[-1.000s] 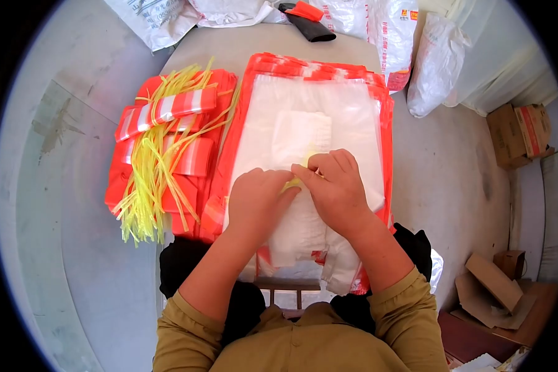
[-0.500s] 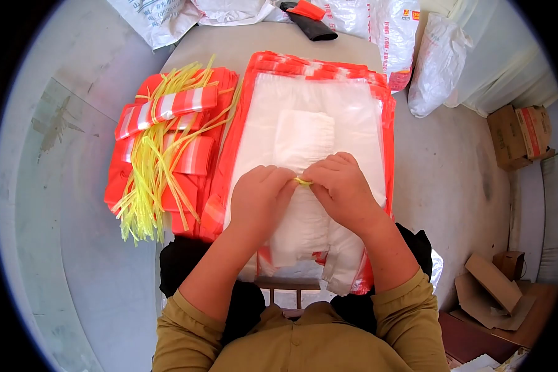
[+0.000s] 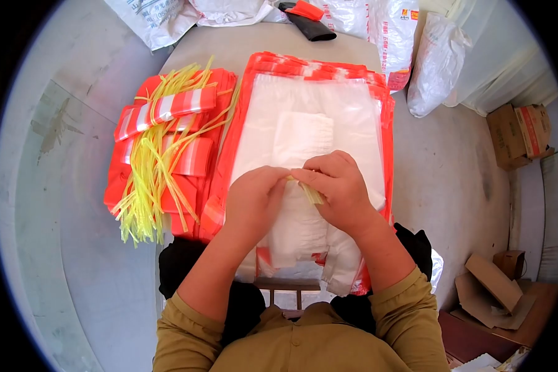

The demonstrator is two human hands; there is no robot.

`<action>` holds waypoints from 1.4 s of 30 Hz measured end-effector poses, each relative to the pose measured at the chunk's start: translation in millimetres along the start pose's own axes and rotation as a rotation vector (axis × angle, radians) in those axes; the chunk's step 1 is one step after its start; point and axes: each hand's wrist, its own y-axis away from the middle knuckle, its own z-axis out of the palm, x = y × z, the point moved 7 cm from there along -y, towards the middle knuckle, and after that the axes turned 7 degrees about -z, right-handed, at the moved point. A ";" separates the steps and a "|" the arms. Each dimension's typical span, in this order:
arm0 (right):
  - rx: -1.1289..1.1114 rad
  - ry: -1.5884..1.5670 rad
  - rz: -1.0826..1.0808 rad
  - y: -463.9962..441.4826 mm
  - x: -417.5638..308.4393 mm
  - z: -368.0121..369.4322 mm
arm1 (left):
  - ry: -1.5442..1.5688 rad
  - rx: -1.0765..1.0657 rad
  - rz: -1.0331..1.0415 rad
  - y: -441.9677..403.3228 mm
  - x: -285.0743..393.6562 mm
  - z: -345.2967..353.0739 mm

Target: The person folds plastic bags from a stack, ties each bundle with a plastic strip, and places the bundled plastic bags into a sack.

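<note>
My left hand and my right hand meet over the middle of a folded white plastic bundle. Between them they pinch a yellow plastic tie strip, whose short end slants down beside my right fingers. Whether the strip passes all the way round the bundle is hidden by my hands. The bundle lies lengthwise on a stack of clear plastic bags with red edges. Its surface looks finely crinkled.
To the left, a pile of folded red bags carries many loose yellow strips. White sacks stand behind and to the right. Cardboard boxes sit on the floor at right, with an opened carton nearer.
The strip was a short curve stretched between both hands. Now my fingertips have come together and its loose end hangs down by the right hand.
</note>
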 end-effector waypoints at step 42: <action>-0.065 0.300 -0.127 14.8 -10.0 -12.5 | -0.496 0.038 -0.073 6.2 -14.0 -13.0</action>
